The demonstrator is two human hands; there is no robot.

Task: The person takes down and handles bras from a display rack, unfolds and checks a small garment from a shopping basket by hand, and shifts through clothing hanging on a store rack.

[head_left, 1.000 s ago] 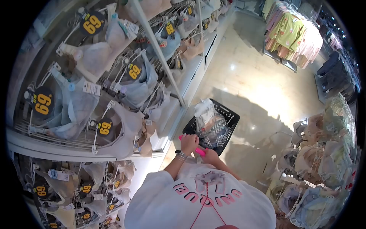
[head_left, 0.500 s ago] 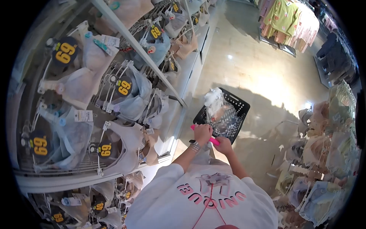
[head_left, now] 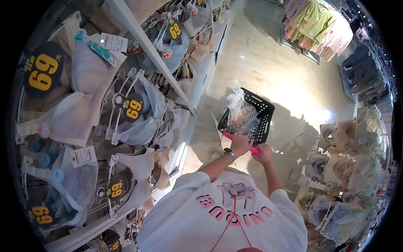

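Both of my hands are wrapped round a pink handle [head_left: 227,135] in front of my chest. My left hand [head_left: 240,145], with a watch [head_left: 228,150] and bracelets at the wrist, grips it left of centre. At the handle's right end is my right hand [head_left: 263,154]. Just beyond the handle sits a black perforated basket [head_left: 264,110], tilted in view. Inside it lie clear plastic packages [head_left: 244,120] and a white crumpled bag [head_left: 235,99]. The contents of the packages are too blurred to name.
Bras hang on a white-framed rack [head_left: 145,40] at the left, with round dark price tags [head_left: 43,69] reading 69. More bras hang on a rack [head_left: 344,168] at the right. Green and pink clothes [head_left: 312,21] hang at the top right, dark garments [head_left: 363,69] below them.
The basket and both hands have shifted right in view, with the handle still held. My right hand now sits farther from my left. The left rack's front bras look nearer.
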